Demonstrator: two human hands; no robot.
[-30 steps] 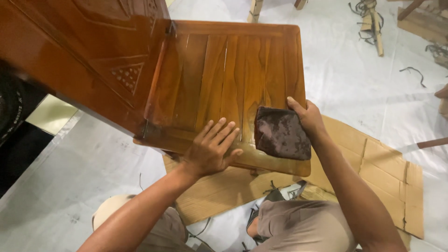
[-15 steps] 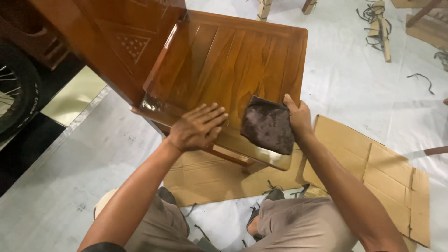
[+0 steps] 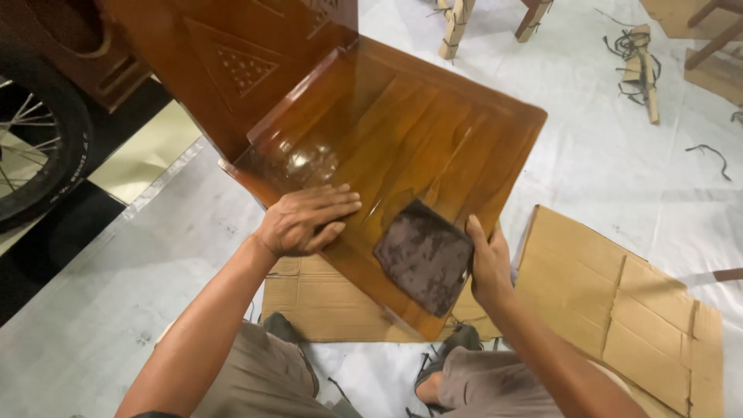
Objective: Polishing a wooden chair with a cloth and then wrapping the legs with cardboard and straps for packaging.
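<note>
White floor sheet (image 3: 619, 155); right hand (image 3: 489, 263) presses cloth (image 3: 424, 255) on panel (image 3: 418, 147).

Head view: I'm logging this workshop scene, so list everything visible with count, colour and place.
chair: one, glossy brown wood, tipped over at centre, seat panel facing the camera
pad: one, dark mottled square, on the seat's lower edge
cardboard: flattened tan sheets, on the floor below and to the right of the chair
sheet: white, covers the floor
wheel: one, black tyre with spokes, left edge
wood pieces: several, top edge, partly wrapped
strips: a few, dark, scattered top right
trousers: grey-brown, bottom
left hand: flat on the seat, fingers spread
right hand: holds the pad's right edge
</note>
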